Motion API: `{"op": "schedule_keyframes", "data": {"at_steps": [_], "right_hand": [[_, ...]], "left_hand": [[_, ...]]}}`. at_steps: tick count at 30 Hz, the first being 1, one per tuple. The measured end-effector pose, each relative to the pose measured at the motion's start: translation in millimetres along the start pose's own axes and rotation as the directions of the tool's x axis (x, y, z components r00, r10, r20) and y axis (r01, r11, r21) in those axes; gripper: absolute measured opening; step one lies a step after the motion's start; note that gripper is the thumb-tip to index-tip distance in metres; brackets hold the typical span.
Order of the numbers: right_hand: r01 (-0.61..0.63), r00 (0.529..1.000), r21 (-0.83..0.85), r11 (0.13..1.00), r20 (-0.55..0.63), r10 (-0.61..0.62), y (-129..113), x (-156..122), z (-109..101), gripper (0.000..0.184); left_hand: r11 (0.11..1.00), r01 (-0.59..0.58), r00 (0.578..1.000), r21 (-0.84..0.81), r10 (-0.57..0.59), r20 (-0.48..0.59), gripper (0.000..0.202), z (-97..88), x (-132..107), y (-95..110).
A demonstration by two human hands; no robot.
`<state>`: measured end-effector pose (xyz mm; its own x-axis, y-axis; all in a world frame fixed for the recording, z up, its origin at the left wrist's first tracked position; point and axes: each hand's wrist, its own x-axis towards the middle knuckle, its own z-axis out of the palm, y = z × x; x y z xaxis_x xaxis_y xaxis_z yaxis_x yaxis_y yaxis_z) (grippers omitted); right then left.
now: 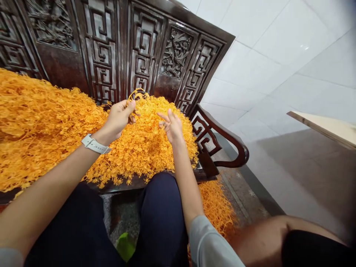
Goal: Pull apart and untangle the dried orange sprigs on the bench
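Observation:
My left hand (pixel 119 116), with a pale watch on its wrist, pinches a thin yellow-orange strand (pixel 135 90) between thumb and fingers. The strand looks like soft plastic and loops up above the fingertips. To its right, my right hand (pixel 174 128) hangs over the pile with fingers apart, and I see nothing held in it. Beneath both hands lies a big heap of yellow-orange plastic pieces (pixel 144 148), thin-stemmed with flower-like ends. It covers the seat of a dark carved wooden bench (pixel 107 66) and spreads far to the left.
The bench's curved armrest (pixel 236 150) stands right of the heap. More orange strands (pixel 217 207) lie on the floor below it. Another person's bare leg (pixel 261 237) is at the lower right. A wooden board edge (pixel 319 126) juts in near the tiled wall (pixel 250 70).

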<state>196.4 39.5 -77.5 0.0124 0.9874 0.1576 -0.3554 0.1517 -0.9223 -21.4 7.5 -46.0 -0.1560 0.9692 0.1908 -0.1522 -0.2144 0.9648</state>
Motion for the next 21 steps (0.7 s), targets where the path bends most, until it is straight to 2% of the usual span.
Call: {"op": "schedule_keyframes", "data": {"at_steps": [2, 3, 6, 8, 10, 12, 15, 18, 21], "right_hand": [[-0.086, 0.996, -0.097, 0.992, -0.040, 0.082, 7.6, 1.2, 4.0, 0.074], [-0.089, 0.996, -0.127, 0.988, -0.034, 0.085, 11.0, 1.1, 7.1, 0.074], [-0.017, 0.996, -0.163, 0.986, 0.088, 0.032, 15.4, -2.5, 19.4, 0.073], [0.057, 0.983, -0.226, 0.972, 0.184, -0.015, 14.7, -6.7, 27.5, 0.068], [0.146, 0.970, -0.281, 0.948, 0.229, -0.082, 13.5, -10.1, 32.8, 0.062], [0.214, 0.970, -0.297, 0.931, 0.181, -0.165, 12.3, -11.3, 34.9, 0.060], [0.237, 0.971, -0.300, 0.924, 0.035, -0.238, 9.9, -9.9, 35.0, 0.064], [0.199, 0.979, -0.239, 0.950, 0.006, -0.204, 7.5, -9.3, 36.9, 0.066], [0.108, 0.994, -0.108, 0.988, 0.003, -0.108, 7.6, -10.5, 41.1, 0.072]], "left_hand": [[1.000, -0.007, 1.000, 0.028, 0.008, -0.015, 0.026, 3.2, -1.3, -2.0], [0.999, -0.013, 1.000, 0.032, 0.013, -0.005, 0.024, 5.0, -2.8, -2.9], [0.997, -0.075, 0.996, 0.010, 0.074, 0.044, 0.019, 10.7, -8.1, -6.1], [0.994, -0.106, 0.990, 0.023, 0.103, 0.095, 0.026, 13.8, -11.1, -8.3], [0.989, -0.119, 0.978, 0.087, 0.102, 0.179, 0.040, 15.8, -13.2, -9.4], [0.983, -0.122, 0.964, 0.135, 0.085, 0.251, 0.050, 16.2, -14.6, -8.9], [0.981, -0.111, 0.944, 0.159, 0.054, 0.327, 0.057, 14.1, -16.0, -6.1], [0.948, -0.152, 0.910, 0.279, 0.024, 0.413, 0.047, 11.3, -16.8, -5.1], [0.940, -0.179, 0.914, 0.292, 0.049, 0.403, 0.032, 10.5, -17.5, -7.7]]}}
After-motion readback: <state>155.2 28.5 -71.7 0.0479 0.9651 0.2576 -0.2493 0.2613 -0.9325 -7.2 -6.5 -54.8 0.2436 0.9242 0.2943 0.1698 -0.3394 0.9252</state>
